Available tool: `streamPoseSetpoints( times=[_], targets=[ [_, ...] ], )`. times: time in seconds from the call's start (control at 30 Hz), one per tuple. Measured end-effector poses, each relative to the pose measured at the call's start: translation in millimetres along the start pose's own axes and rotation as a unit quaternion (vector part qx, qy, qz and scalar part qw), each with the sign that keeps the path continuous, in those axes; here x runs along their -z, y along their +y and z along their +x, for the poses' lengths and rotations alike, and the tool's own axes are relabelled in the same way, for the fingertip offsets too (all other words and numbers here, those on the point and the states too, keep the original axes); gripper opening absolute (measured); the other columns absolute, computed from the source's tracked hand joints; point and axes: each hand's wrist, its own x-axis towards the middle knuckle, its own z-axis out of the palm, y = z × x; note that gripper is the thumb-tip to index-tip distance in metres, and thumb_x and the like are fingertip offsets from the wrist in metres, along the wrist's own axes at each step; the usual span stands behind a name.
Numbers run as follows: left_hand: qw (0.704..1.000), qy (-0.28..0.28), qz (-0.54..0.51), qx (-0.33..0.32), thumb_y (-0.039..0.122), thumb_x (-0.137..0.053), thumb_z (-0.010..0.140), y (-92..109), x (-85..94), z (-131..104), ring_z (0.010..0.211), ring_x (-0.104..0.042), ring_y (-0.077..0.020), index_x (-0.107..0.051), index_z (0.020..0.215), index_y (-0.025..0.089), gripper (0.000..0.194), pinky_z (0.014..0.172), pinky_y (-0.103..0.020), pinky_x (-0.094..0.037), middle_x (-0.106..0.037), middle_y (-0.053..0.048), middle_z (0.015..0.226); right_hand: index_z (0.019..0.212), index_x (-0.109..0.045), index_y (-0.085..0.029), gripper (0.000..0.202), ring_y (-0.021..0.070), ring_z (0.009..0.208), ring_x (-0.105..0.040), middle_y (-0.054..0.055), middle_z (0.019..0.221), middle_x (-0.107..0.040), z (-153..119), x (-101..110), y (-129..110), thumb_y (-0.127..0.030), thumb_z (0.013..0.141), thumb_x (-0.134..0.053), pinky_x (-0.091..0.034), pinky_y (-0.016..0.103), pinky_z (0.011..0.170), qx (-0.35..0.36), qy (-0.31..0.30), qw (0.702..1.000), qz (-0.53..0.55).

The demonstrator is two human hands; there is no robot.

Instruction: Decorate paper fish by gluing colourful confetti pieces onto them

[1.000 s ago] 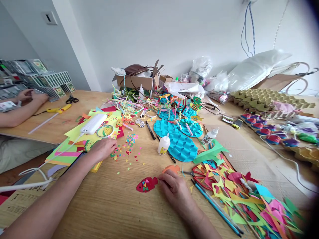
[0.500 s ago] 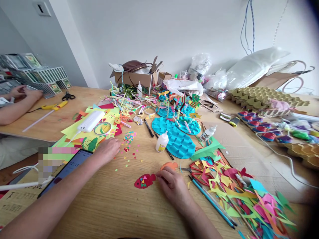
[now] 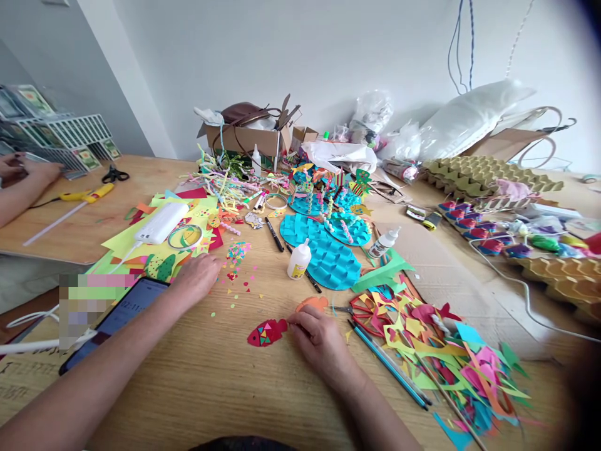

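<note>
A red paper fish (image 3: 267, 332) with small coloured triangles on its body lies flat on the wooden table. At its tail, my right hand (image 3: 319, 338) is closed in a pinch, thumb and finger on the tail's edge. An orange paper cutout (image 3: 313, 304) shows partly behind that hand. My left hand (image 3: 200, 275) rests at the left edge of the paper confetti (image 3: 238, 252), fingers curled down and together; whatever they hold is hidden. Beyond the fish stands a white glue bottle (image 3: 299, 260), upright. A black pen (image 3: 275, 235) lies past it.
Blue-painted egg-tray pieces (image 3: 328, 254) lie beyond the glue. Paper scraps (image 3: 451, 357), red-handled scissors (image 3: 364, 311) and blue pencils (image 3: 389, 366) spread at right. A phone (image 3: 117, 319) sits under my left forearm. Another person's hand (image 3: 40, 169) is at far left, near a glue gun (image 3: 87, 194).
The view has tilted and shifted slightly, so everything sits a little higher and further left. Both my hands keep nearly the same places relative to the fish and the confetti.
</note>
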Motion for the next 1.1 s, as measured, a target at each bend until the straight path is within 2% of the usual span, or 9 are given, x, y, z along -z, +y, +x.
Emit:
streamPoseSetpoints(
  times=[0.2, 0.43, 0.67, 0.87, 1.1],
  targets=[
    [1.000, 0.002, -0.029, 0.007, 0.016, -0.037, 0.080, -9.3, 3.0, 1.8, 0.074, -0.055, -0.0197, -0.055, 0.071, 0.017, 0.020, 0.063, -0.028, -0.037, -0.059, -0.005, 0.076, 0.080, -0.060, -0.016, 0.017, 0.0138, 0.066, -0.053, 0.005, 0.073, -0.057, 0.2, -0.9, 1.1, -0.011, 0.080, -0.044, -0.041, 0.023, 0.058, -0.001, -0.003, 1.000, 0.001],
    [0.998, 0.008, -0.059, 0.028, 0.015, -0.040, 0.076, -26.6, 4.0, -0.9, 0.067, -0.053, -0.0141, -0.050, 0.064, 0.019, 0.016, 0.055, -0.022, -0.032, -0.057, 0.000, 0.069, 0.080, -0.059, -0.017, 0.017, 0.0141, 0.066, -0.053, 0.005, 0.075, -0.057, 1.3, -0.3, -2.1, -0.010, 0.080, -0.044, -0.040, 0.023, 0.058, -0.015, -0.020, 1.000, -0.012],
    [0.998, 0.007, -0.059, 0.015, 0.014, -0.042, 0.076, -25.4, -2.1, -1.0, 0.070, -0.054, -0.0139, -0.054, 0.069, 0.020, 0.014, 0.060, -0.022, -0.035, -0.059, 0.001, 0.073, 0.081, -0.059, -0.017, 0.018, 0.0133, 0.066, -0.053, 0.004, 0.075, -0.056, 0.0, -1.3, -1.6, -0.011, 0.081, -0.043, -0.039, 0.022, 0.058, -0.014, -0.021, 1.000, -0.004],
    [0.999, 0.018, -0.033, -0.007, 0.017, -0.044, 0.078, -16.1, -1.5, 1.5, 0.080, -0.053, -0.0183, -0.057, 0.071, 0.018, 0.014, 0.069, -0.026, -0.037, -0.059, -0.005, 0.079, 0.080, -0.059, -0.017, 0.018, 0.0137, 0.067, -0.054, 0.005, 0.075, -0.057, -0.3, -2.0, -0.1, -0.010, 0.080, -0.043, -0.039, 0.023, 0.058, -0.022, -0.026, 0.999, -0.009],
    [1.000, 0.012, -0.015, -0.010, 0.013, -0.045, 0.077, -14.0, -9.3, 9.8, 0.086, -0.053, -0.0217, -0.059, 0.077, 0.015, 0.015, 0.075, -0.030, -0.038, -0.060, -0.008, 0.082, 0.080, -0.059, -0.017, 0.018, 0.0139, 0.067, -0.054, 0.004, 0.074, -0.057, 0.8, -2.5, 1.3, -0.010, 0.079, -0.043, -0.039, 0.023, 0.057, -0.020, -0.028, 0.999, -0.008]
  ],
)
